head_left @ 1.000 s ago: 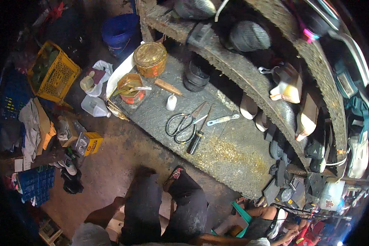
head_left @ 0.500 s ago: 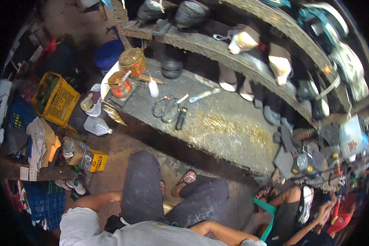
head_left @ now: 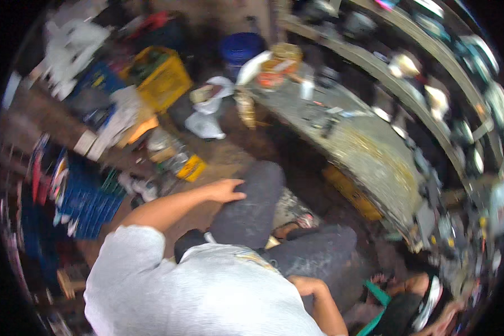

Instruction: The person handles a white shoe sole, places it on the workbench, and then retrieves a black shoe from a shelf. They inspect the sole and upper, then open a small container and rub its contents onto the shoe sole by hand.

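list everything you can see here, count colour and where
workbench: one, grey and speckled, upper right
shelf of shoes: one long shelf, shoes too blurred to count, behind the workbench
tools: a few, dark, blurred, on the workbench
basket: one, tan, far end of the workbench
bucket: one, blue, top centre on the floor
yellow crate: one, upper left of centre
white bags: a couple, on the floor before the workbench
blue crates: at least two, left side
small yellow box: one, on the floor near the left knee
left hand: one, empty, resting on the left knee, dark trousers
right hand: one, resting on the right thigh, nothing seen in it
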